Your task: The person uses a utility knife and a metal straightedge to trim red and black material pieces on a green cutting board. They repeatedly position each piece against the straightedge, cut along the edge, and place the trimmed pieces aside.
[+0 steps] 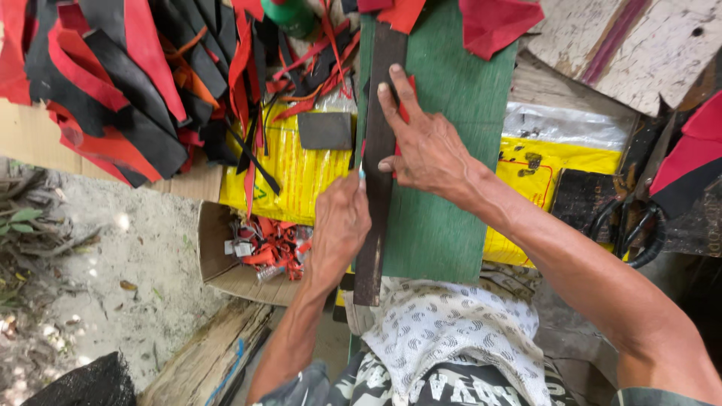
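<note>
Nearest the person, a white patterned cloth (451, 331) lies over the lap, tucked under the near edge of the green board (451, 150), probably to pad the knees against it. The board is the landmark here. On its left edge lies a long dark strip (380, 150) that runs from the near edge away to the far edge, laid straight like a guide or a piece to be cut.

The left hand (340, 225) sits at the left edge of the board, closed in a fist round a small tool whose pale tip shows just above the knuckles; the tool itself is mostly hidden, so its kind cannot be told. It rests tight against the strip's left side. The right hand (425, 146) lies flat on the board with the fingers spread and pressed onto the strip, seemingly to keep it from slipping; it grips nothing.

Left of the board, a cardboard box (241, 256) holds red scraps. Beyond it, a yellow sack (301, 169) lies under the board, bearing a dark square patch (325, 130). Farther left, a heap of red and black strips (135, 83) is piled
</note>
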A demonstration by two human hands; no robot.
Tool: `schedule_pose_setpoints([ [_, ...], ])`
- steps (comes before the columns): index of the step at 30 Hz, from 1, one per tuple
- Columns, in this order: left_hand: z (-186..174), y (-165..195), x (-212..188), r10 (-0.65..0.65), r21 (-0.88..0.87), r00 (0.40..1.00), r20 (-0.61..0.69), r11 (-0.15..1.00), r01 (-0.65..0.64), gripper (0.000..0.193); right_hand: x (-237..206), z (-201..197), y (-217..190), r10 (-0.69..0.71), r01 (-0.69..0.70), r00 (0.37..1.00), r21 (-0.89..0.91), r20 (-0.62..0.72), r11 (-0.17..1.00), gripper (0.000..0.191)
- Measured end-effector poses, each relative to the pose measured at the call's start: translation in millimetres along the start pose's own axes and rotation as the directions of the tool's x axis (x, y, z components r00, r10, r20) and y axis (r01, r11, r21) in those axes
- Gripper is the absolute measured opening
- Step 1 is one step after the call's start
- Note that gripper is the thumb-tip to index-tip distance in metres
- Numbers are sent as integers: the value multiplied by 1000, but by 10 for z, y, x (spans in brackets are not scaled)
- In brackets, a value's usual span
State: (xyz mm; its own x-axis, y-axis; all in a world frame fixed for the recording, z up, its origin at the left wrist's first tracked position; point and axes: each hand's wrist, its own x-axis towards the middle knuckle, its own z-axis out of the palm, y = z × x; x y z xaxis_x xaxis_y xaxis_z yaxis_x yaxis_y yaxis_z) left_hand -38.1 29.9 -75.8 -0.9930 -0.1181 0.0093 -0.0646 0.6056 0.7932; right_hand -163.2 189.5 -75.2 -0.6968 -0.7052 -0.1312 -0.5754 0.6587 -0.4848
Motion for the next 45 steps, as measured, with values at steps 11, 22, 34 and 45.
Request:
schedule_pose_setpoints([
  [11, -335, 207, -373, -243, -33, 967, 70, 969, 246, 13, -67, 68, 62, -39, 40, 998, 33, -51, 999, 117],
  [22, 189, 9, -169, -34, 125, 962, -270, 990, 71, 37, -128, 29, 21, 23, -24, 1000, 51, 19, 998, 118],
  [34, -436, -217, -449, -228, 54, 886, -403, 961, 271, 28, -161, 29, 73, 10, -10, 1000, 79, -7, 997, 118],
  [45, -283, -55, -1554, -599, -225, 801, 10, 779, 585, 26, -799, 29, 119, 376, -254, 904, 453, -203, 855, 49],
])
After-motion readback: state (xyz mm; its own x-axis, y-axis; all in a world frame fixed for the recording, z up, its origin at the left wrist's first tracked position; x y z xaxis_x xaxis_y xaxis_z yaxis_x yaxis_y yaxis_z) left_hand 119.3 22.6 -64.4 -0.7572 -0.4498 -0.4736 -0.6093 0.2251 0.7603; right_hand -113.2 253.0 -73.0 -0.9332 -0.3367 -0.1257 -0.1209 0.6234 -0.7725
